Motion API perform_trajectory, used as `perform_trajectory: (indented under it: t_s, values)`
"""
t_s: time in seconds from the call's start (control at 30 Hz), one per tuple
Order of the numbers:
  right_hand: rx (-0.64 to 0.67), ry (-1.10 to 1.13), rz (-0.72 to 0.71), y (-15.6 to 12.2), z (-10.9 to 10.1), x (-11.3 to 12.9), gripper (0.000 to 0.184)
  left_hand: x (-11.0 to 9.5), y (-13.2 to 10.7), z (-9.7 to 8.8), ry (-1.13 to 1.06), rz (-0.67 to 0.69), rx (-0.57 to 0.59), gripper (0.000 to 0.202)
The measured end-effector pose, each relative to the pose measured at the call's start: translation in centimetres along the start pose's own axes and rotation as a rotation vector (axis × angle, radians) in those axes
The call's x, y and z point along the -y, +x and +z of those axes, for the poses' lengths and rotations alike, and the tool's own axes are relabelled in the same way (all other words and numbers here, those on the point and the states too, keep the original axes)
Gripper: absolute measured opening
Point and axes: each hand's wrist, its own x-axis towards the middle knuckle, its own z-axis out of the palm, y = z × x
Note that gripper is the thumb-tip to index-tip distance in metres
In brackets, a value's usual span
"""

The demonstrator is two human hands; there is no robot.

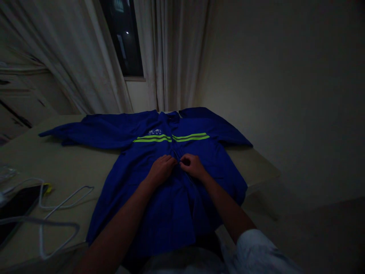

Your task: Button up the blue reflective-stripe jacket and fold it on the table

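Note:
A blue work jacket (pixel 154 182) lies spread front side up, with yellow-green striped bands across the chest and a white logo on one side. Both sleeves stretch outward, and the lower hem hangs toward my body. At the middle of the front opening, just below the bands, my left hand (pixel 163 167) is closed on the jacket's edge. Close beside it, my right hand (pixel 191 164) pinches the other edge with thumb and finger. The fingertips nearly meet. Whether a button or zip sits between them is too dark to make out.
The jacket rests on a pale table (pixel 94 163), whose right corner ends near the wall. At the left lie a dark phone (pixel 21 207) and a looped white cable (pixel 61 205). Curtains (pixel 176 57) hang behind, around a dark window (pixel 122 38).

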Motion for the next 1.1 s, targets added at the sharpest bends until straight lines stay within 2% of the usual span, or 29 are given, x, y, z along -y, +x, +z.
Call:
perform_trajectory:
  t_s: [0.13,0.3,0.37,0.6,0.73,0.9,1.03,1.1]
  values:
    - [-0.115,-0.062,0.013,0.01,0.02,0.08,0.003,-0.02,0.11,-0.12,-0.063,0.024,-0.014,0.017]
    - [0.039,-0.013,-0.051,-0.06,0.15,-0.09,0.006,-0.22,0.09,-0.05,-0.141,-0.01,-0.01,0.01]
    - [0.063,0.005,-0.054,-0.07,0.16,-0.23,0.006,-0.18,0.02,-0.05,-0.178,-0.028,-0.018,0.011]
    - [0.069,0.009,-0.018,-0.02,0.15,-0.33,0.005,0.1,-0.15,-0.42,-0.248,0.026,0.031,0.027]
    - [0.088,0.011,-0.025,-0.07,0.13,-0.19,0.005,-0.39,-0.12,-0.43,-0.218,-0.037,0.022,0.029]
    - [0.08,0.027,-0.042,-0.25,-0.16,0.23,0.017,-0.64,-0.15,-0.04,-0.208,-0.115,0.029,0.03]
    - [0.09,0.068,-0.059,-0.12,-0.42,0.29,0.033,-0.25,-0.22,0.16,-0.274,-0.097,0.007,0.03]
    - [0.078,0.09,-0.023,0.02,-0.4,0.07,0.031,-0.08,-0.2,0.15,-0.32,-0.099,-0.013,0.026]
